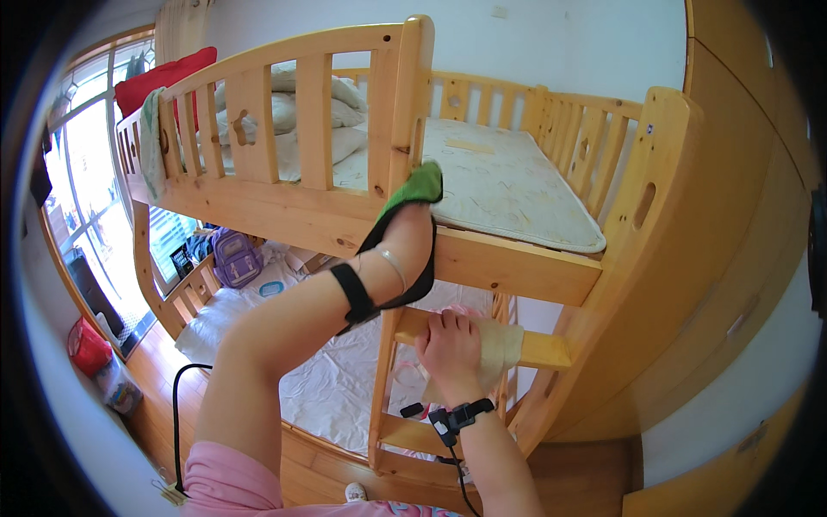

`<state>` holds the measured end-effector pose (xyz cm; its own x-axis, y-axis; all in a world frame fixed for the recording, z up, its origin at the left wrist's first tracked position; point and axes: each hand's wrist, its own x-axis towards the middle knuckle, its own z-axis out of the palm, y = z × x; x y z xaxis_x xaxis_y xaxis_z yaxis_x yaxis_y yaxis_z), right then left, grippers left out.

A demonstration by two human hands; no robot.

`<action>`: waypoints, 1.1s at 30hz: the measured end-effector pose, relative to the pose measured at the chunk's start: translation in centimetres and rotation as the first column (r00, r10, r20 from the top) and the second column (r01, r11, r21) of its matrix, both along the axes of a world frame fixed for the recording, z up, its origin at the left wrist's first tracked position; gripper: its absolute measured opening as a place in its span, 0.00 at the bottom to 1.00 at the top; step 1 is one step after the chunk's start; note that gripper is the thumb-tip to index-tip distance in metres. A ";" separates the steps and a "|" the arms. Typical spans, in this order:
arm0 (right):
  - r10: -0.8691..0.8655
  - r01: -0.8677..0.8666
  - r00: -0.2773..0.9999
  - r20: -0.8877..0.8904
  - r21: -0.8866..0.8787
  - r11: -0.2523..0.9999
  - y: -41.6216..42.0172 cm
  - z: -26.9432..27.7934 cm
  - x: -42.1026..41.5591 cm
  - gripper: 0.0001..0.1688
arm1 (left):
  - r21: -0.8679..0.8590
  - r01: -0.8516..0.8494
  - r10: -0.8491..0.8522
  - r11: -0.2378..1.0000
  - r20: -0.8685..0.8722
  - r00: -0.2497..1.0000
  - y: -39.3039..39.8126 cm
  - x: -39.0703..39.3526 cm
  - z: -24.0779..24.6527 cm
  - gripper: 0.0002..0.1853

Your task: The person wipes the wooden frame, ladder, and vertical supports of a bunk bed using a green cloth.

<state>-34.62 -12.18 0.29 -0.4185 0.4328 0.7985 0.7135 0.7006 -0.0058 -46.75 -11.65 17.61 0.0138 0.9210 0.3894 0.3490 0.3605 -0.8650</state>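
My left hand (407, 226) reaches up to the corner post (411, 97) of a wooden bunk bed. A green and black sock-like fabric covering (417, 184) hides its fingers, so their grip cannot be seen. A bracelet and a black strap circle that wrist. My right hand (452, 352) grips the top rung (546, 350) of the bed's wooden ladder. Pale cream cloth (504, 342) covers part of this rung and hangs below it, beside and partly beneath my fingers. On my right wrist sits a black strap with a small cabled device (452, 420).
The upper bunk carries a mattress (491, 168), pillows (284, 113) and a red cushion (168, 74). A purple backpack (236, 257) and a small dark object (411, 410) lie on the lower bunk. A wooden wardrobe (730, 194) stands close on the right. Clear plastic box (121, 393) by the left wall.
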 end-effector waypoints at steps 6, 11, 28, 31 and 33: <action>-0.043 0.045 0.998 0.043 -0.059 0.997 0.4 -0.5 0.1 0.16 | -0.114 0.266 -0.249 0.957 0.140 0.958 -5.4 1.1 -1.4 0.28; -0.023 0.024 0.999 0.038 -0.002 1.000 0.1 -0.5 -0.3 0.15 | -0.096 0.258 -0.246 0.961 0.124 0.961 -4.5 -0.7 -1.1 0.24; -0.016 0.016 1.000 -0.017 0.014 1.000 0.4 -1.2 -0.4 0.13 | 0.047 0.179 -0.185 0.983 0.253 0.950 -0.9 -0.6 -2.6 0.28; -0.055 0.055 0.998 0.019 0.019 0.998 0.6 -1.1 -0.1 0.14 | -0.289 0.279 -0.195 0.916 0.287 0.938 -4.6 0.1 -3.7 0.26; -0.050 0.050 0.999 -0.001 0.019 0.999 0.3 -1.0 -0.4 0.16 | 0.147 0.507 -0.517 0.850 0.419 0.746 -5.1 -2.1 -7.0 0.25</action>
<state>-35.04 -11.86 -0.69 -0.3966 0.4376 0.8070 0.7476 0.6641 0.0073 -48.87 -16.72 10.62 0.3085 0.8154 0.4899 0.8169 0.0368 -0.5756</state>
